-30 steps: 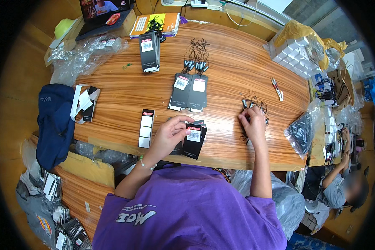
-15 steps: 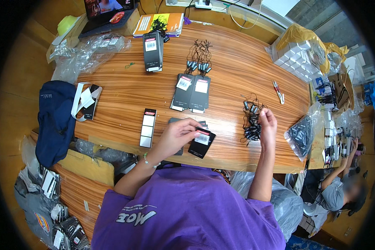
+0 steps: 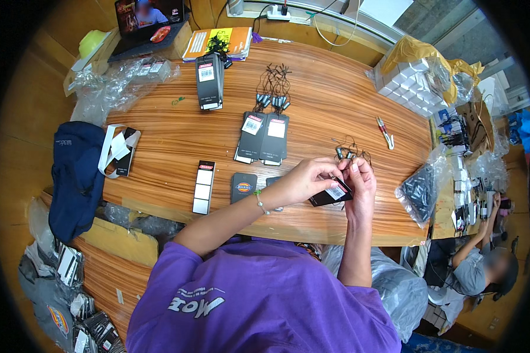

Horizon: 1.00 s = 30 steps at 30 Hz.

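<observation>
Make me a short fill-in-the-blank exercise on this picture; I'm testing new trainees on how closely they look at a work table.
1. Both hands, the left hand and the right hand, hold one black ____ with a white label.
2. The person wears a ____ shirt.
3. The dark blue cap lies at the table's ____ edge.
4. The laptop stands at the table's ____ end.

Missing words: tag; purple; left; far
</observation>
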Each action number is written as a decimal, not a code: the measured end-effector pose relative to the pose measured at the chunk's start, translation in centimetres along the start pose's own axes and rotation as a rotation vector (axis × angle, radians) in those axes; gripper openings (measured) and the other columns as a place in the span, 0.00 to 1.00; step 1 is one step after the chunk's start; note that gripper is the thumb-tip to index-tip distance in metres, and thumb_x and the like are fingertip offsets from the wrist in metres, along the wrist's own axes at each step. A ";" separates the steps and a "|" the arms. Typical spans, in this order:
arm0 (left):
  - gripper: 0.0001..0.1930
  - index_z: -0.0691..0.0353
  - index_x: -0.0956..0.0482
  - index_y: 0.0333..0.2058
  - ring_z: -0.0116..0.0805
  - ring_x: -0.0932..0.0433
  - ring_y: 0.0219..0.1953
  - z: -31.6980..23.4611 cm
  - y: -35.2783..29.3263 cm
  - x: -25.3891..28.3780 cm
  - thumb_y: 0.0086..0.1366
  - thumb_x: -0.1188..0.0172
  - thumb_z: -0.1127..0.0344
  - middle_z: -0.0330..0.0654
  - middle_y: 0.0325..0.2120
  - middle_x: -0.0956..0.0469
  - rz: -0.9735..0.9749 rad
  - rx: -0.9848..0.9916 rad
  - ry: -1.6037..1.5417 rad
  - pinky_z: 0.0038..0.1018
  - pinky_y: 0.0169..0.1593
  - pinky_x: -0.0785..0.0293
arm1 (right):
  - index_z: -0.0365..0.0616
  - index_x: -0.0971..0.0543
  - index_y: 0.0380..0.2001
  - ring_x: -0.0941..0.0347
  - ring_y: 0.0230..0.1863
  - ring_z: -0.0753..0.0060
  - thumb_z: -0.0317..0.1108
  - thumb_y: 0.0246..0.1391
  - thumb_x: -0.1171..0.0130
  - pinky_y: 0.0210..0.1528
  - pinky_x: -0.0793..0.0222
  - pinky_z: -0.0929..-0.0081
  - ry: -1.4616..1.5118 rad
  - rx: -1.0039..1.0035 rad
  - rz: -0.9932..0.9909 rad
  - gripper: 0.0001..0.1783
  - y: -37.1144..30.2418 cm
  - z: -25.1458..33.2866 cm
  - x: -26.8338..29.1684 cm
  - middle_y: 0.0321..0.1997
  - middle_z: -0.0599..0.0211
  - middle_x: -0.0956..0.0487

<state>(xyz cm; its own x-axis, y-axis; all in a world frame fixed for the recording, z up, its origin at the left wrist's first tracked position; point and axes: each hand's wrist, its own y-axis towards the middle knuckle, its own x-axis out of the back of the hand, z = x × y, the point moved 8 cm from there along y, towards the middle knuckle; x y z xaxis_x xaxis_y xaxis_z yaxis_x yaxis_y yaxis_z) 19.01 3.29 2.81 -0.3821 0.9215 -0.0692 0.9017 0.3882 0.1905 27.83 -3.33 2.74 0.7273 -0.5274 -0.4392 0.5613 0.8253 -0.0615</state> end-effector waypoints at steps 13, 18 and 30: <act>0.08 0.67 0.29 0.38 0.19 0.29 0.34 2.1 -0.8 -0.5 0.62 0.48 0.71 0.35 0.29 0.26 0.088 0.139 -0.398 0.19 0.39 0.31 | 0.44 0.30 0.37 0.31 0.30 0.80 0.24 0.51 0.45 0.34 0.35 0.86 0.184 0.030 -0.050 0.10 0.9 -0.3 0.5 0.30 0.65 0.26; 0.07 0.67 0.28 0.38 0.20 0.28 0.35 2.2 -1.2 -0.4 0.62 0.48 0.71 0.36 0.30 0.25 0.116 0.143 -0.281 0.20 0.40 0.31 | 0.47 0.30 0.38 0.31 0.35 0.78 0.25 0.51 0.46 0.37 0.35 0.79 0.279 0.049 -0.087 0.10 1.3 0.5 1.8 0.32 0.67 0.25; 0.08 0.67 0.25 0.38 0.24 0.26 0.38 2.2 -0.9 1.0 0.60 0.45 0.72 0.42 0.38 0.25 -0.034 0.143 -0.163 0.22 0.44 0.29 | 0.43 0.30 0.42 0.31 0.37 0.73 0.25 0.53 0.48 0.49 0.34 0.69 0.512 0.049 -0.011 0.12 2.5 3.8 2.7 0.34 0.66 0.26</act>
<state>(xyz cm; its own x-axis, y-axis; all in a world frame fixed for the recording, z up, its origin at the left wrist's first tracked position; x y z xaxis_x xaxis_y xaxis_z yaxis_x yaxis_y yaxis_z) 18.26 3.84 0.42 -0.3852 0.8930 -0.2326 0.9129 0.4056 0.0456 32.70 -3.48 4.79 0.4416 -0.3591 -0.8222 0.5947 0.8033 -0.0314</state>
